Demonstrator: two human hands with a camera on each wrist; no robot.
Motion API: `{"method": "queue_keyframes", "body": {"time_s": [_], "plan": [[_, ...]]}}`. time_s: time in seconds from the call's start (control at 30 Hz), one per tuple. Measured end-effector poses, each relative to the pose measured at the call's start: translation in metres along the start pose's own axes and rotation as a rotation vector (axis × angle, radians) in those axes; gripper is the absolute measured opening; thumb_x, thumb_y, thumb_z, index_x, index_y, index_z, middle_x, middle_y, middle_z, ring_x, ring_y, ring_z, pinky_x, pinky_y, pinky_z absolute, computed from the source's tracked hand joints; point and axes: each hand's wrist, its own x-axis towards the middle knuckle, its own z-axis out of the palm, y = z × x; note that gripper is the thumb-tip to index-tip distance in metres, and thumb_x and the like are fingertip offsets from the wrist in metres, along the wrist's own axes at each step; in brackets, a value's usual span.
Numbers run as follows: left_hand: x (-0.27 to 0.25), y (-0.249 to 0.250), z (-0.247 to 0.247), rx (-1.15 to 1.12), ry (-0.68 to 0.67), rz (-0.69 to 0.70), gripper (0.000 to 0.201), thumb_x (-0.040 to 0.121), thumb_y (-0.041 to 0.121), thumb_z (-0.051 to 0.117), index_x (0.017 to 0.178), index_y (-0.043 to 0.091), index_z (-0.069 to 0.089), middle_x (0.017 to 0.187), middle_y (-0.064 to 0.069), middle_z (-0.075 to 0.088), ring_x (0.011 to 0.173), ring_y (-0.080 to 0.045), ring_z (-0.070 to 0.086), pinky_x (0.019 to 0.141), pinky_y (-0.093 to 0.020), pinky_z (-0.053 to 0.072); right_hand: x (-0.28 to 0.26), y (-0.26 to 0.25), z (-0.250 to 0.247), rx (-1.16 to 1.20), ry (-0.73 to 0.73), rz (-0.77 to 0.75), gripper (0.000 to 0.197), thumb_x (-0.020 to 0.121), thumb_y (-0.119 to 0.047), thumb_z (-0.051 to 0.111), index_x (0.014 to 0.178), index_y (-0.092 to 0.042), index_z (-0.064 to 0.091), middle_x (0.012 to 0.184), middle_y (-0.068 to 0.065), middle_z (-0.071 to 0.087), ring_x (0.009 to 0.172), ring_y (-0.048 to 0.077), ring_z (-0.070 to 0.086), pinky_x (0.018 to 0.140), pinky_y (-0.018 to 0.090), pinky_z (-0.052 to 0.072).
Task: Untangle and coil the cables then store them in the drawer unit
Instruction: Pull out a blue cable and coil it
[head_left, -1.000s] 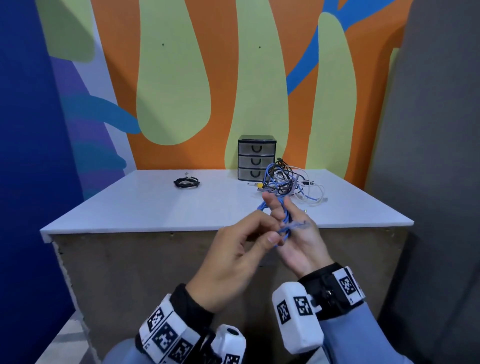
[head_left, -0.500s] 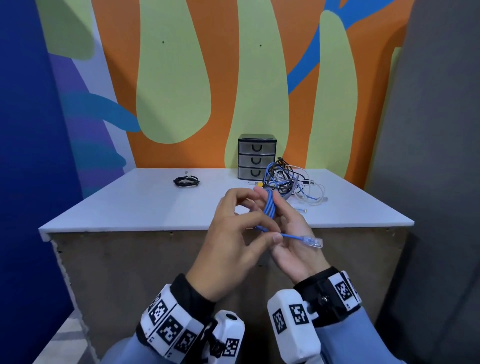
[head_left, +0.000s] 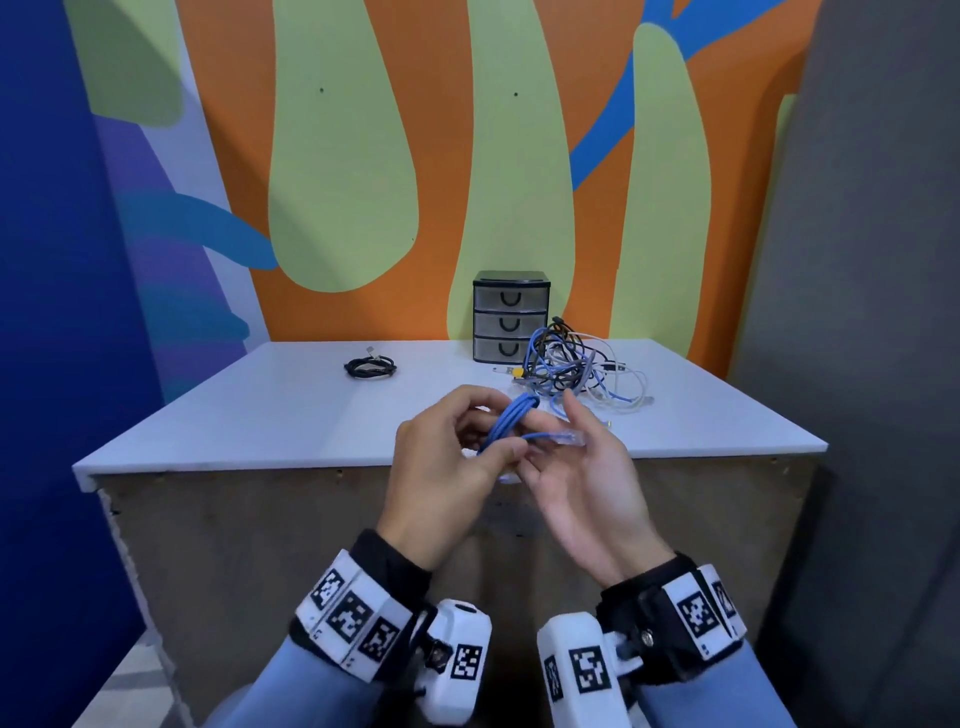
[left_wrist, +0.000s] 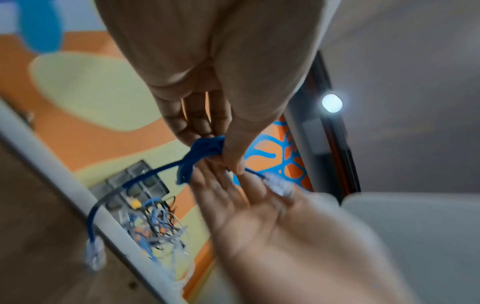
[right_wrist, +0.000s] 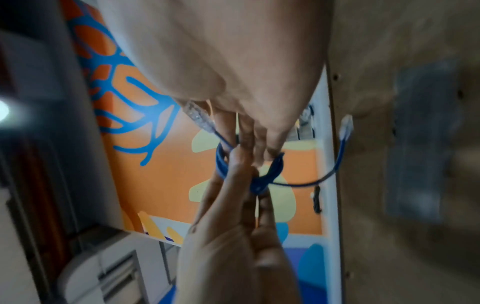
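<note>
A blue network cable (head_left: 511, 421) is wound into a small coil in front of the table's near edge. My left hand (head_left: 498, 431) pinches the coil between thumb and fingers, as the left wrist view shows at the knot of loops (left_wrist: 205, 150). One clear plug (head_left: 569, 439) lies across the straight fingers of my right hand (head_left: 571, 457), which faces the left hand palm-in. The other plug (left_wrist: 94, 255) hangs free on a short tail. A tangle of blue, white and black cables (head_left: 576, 369) lies beside the grey three-drawer unit (head_left: 510, 317), all drawers closed.
One black cable (head_left: 370, 367) lies coiled on the white table (head_left: 260, 415) at the back left. The drawer unit stands at the table's far edge against the painted wall. A grey panel rises at the right.
Both hands have risen a little toward the table. The plug end that stuck out to the right now rests on the right fingers, which have straightened. The left hand keeps hold of the coil.
</note>
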Motion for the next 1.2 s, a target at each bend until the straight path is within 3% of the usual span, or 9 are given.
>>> {"method": "queue_keyframes", "body": {"time_s": [0.13, 0.27, 0.37, 0.57, 0.67, 0.77, 0.9, 1.1, 1.2], "plan": [[0.0, 0.009, -0.015, -0.393, -0.022, -0.151, 0.038, 0.079, 0.0, 0.086, 0.114, 0.005, 0.071, 0.09, -0.015, 0.08, 0.079, -0.021, 0.076, 0.076, -0.026, 0.059, 0.005, -0.009, -0.008, -0.314, 0.253, -0.238, 0.039, 0.107, -0.033, 0.054, 0.105, -0.003, 0.078, 0.1, 0.013, 0.078, 0.082, 0.023, 0.068, 0.073, 0.032, 0.05], [0.003, 0.016, -0.017, -0.683, -0.101, -0.251, 0.042, 0.076, 0.002, 0.08, 0.117, 0.0, 0.069, 0.104, -0.021, 0.079, 0.088, -0.026, 0.077, 0.081, -0.031, 0.062, 0.003, -0.007, 0.01, -0.391, 0.12, -0.165, 0.039, 0.109, -0.034, 0.049, 0.106, -0.007, 0.077, 0.1, 0.014, 0.079, 0.09, 0.023, 0.073, 0.087, 0.039, 0.057], [0.007, 0.012, -0.019, -0.514, -0.018, -0.246, 0.034, 0.079, -0.004, 0.082, 0.111, 0.001, 0.071, 0.087, -0.014, 0.077, 0.074, -0.022, 0.071, 0.073, -0.028, 0.058, 0.004, -0.006, 0.015, -0.457, 0.11, -0.24, 0.039, 0.109, -0.031, 0.051, 0.084, -0.011, 0.072, 0.073, 0.006, 0.065, 0.073, 0.02, 0.059, 0.083, 0.042, 0.047], [0.016, -0.003, -0.019, -0.067, 0.143, -0.21, 0.017, 0.075, -0.001, 0.082, 0.082, 0.003, 0.067, 0.066, -0.01, 0.071, 0.062, -0.02, 0.065, 0.065, -0.036, 0.055, -0.004, 0.006, 0.019, -0.713, -0.018, -0.402, 0.043, 0.109, -0.034, 0.052, 0.075, -0.008, 0.059, 0.068, 0.003, 0.057, 0.068, 0.012, 0.052, 0.071, 0.023, 0.044], [0.016, -0.004, -0.015, 0.198, 0.207, -0.141, 0.012, 0.081, 0.022, 0.082, 0.086, 0.023, 0.071, 0.064, 0.007, 0.073, 0.065, -0.01, 0.071, 0.07, -0.034, 0.057, -0.007, 0.007, 0.019, -0.811, -0.081, -0.416, 0.041, 0.109, -0.032, 0.053, 0.076, -0.009, 0.06, 0.07, 0.001, 0.06, 0.07, 0.011, 0.055, 0.07, 0.025, 0.046], [0.016, -0.001, -0.014, 0.346, 0.262, -0.065, 0.015, 0.085, 0.019, 0.077, 0.097, 0.027, 0.076, 0.068, 0.01, 0.072, 0.072, -0.009, 0.07, 0.076, -0.036, 0.059, -0.012, 0.004, 0.022, -0.863, -0.111, -0.432, 0.037, 0.108, -0.031, 0.055, 0.077, -0.013, 0.063, 0.072, 0.002, 0.06, 0.071, 0.016, 0.055, 0.068, 0.036, 0.045], [0.012, 0.007, -0.016, -0.163, 0.195, -0.023, 0.031, 0.089, -0.001, 0.077, 0.114, 0.017, 0.073, 0.085, -0.009, 0.079, 0.081, -0.024, 0.078, 0.085, -0.044, 0.064, -0.004, 0.0, 0.023, -0.608, 0.016, -0.31, 0.038, 0.108, -0.035, 0.053, 0.083, -0.009, 0.064, 0.073, 0.008, 0.061, 0.074, 0.017, 0.059, 0.076, 0.034, 0.053], [0.009, 0.006, -0.022, -0.397, 0.044, -0.169, 0.042, 0.092, 0.028, 0.076, 0.131, 0.021, 0.064, 0.107, -0.014, 0.079, 0.106, -0.027, 0.075, 0.095, -0.042, 0.061, 0.001, -0.011, 0.02, -0.05, 0.034, -0.077, 0.024, 0.108, -0.029, 0.053, 0.1, -0.008, 0.062, 0.074, 0.009, 0.06, 0.074, 0.02, 0.062, 0.085, 0.038, 0.056], [0.0, -0.007, -0.026, -0.31, -0.11, -0.257, 0.044, 0.09, 0.03, 0.078, 0.13, 0.021, 0.064, 0.102, -0.017, 0.08, 0.1, -0.034, 0.075, 0.094, -0.042, 0.059, 0.003, -0.017, 0.016, 0.029, 0.043, -0.062, 0.023, 0.107, -0.028, 0.054, 0.1, -0.007, 0.063, 0.081, 0.012, 0.068, 0.082, 0.024, 0.069, 0.083, 0.037, 0.06]]}}
